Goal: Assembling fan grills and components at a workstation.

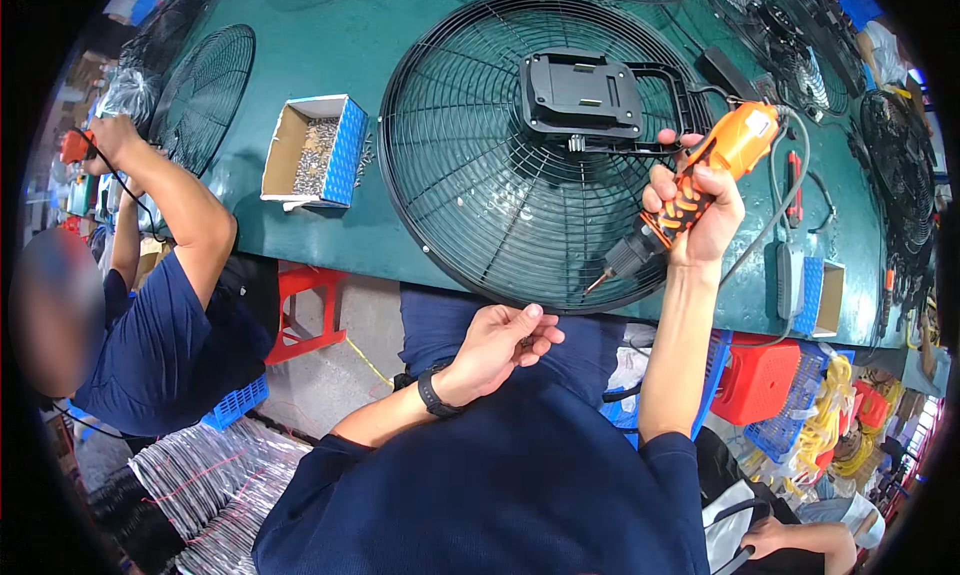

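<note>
My right hand [705, 210] is wrapped around the grip of an orange-and-black electric screwdriver [745, 140], whose bit points down and left over the near rim of a round black fan grille [450, 145]. The grille lies flat on the table, with a black plastic housing [585, 97] and a black bracket [688, 105] on it. Just off the table's near edge, below the grille, my left hand [503, 345] is held palm up with curled fingers. Something small and dark shows between these fingers, too little to name.
On the green table [310, 55], an open carton [345, 160] of small screws stands left of the grille. To the right lie red-handled pliers [795, 190] and a small blue-and-white box [822, 295]. A co-worker [150, 345] sits at left; a red stool [305, 310] stands between us.
</note>
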A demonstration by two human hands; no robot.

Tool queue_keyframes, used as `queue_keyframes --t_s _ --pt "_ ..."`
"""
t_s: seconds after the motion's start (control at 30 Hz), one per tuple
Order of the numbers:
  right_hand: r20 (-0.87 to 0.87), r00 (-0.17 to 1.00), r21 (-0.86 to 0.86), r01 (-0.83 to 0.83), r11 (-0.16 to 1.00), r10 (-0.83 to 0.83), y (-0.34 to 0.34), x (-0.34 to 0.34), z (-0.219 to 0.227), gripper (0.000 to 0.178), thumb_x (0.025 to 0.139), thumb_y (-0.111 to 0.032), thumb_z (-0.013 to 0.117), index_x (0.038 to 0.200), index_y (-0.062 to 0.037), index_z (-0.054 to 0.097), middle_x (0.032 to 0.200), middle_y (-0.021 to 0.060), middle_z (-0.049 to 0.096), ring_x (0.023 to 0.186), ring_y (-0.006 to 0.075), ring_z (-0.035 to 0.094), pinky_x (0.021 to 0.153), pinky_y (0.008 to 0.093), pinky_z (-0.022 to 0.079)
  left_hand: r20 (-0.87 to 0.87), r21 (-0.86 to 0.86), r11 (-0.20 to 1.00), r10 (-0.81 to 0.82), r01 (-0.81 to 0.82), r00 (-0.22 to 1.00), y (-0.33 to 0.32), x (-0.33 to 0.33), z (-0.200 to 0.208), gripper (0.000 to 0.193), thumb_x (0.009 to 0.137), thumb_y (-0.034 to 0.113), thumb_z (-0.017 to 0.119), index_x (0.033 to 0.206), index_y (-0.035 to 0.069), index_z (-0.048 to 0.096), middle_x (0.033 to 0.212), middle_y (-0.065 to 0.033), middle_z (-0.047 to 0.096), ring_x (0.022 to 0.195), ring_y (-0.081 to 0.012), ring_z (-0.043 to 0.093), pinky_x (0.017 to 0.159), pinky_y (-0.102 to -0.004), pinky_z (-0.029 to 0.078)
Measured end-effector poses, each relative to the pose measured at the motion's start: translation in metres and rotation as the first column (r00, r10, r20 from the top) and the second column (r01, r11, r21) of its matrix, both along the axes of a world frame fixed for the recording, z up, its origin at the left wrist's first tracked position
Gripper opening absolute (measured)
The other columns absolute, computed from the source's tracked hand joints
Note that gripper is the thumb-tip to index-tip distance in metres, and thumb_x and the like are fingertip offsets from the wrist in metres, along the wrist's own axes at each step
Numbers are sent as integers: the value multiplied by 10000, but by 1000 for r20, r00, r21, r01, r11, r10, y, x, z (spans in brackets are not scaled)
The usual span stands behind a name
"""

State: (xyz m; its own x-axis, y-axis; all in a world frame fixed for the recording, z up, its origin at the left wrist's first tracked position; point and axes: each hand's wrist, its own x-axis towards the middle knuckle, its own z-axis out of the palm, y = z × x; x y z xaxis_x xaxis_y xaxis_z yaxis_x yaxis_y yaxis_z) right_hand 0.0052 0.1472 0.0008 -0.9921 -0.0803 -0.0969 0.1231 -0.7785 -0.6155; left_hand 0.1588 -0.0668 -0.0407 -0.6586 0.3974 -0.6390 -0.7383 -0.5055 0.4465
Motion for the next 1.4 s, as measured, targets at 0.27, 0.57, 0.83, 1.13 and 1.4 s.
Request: queue_keyframes --t_s 0.27,0.57,0.83,1.13,1.4 --pt "-3 999 5 46 999 -46 0 2 -5 355 771 -127 536 1109 -27 501 1137 189 524 588 198 499 480 362 454 26 -35 999 -26 27 999 0 1 -3 354 971 233 516 1031 -107 594 892 -157 665 658 -94 560 519 -210 421" --pt "-42 998 52 50 997 -48 -5 7 2 390 776 -143 562 1145 -28 510 1153 172 505 600 170 472 497 310 468 -66 -111 994 14 -21 998 -1 2 4 323 970 213 519 970 -97 608 826 -149 658 599 -81 539 452 -190 383" --pt "-30 994 42 102 994 -101 -6 15 -1 368 769 -139 546 1114 -16 516 1122 181 525 634 189 497 516 322 455 -112 -302 953 -18 -17 994 -16 -2 -1 311 949 229 555 894 -69 624 711 -105 645 495 -61 503 392 -187 348" --pt "3 996 49 89 995 -89 -5 25 3 367 744 -135 550 1089 -13 529 1266 229 496 716 249 587 545 352 490 -198 108 992 84 -64 977 -31 15 -10 225 955 83 477 1053 -64 616 961 -188 653 706 -133 573 546 -210 426" --pt "-303 895 101 372 923 -327 -6 95 29 429 786 -124 558 1202 -42 494 1239 248 509 709 261 606 575 387 503 -238 33 997 74 -68 969 -40 16 -8 200 963 139 515 1034 -24 608 910 -139 673 600 -84 518 466 -199 362"
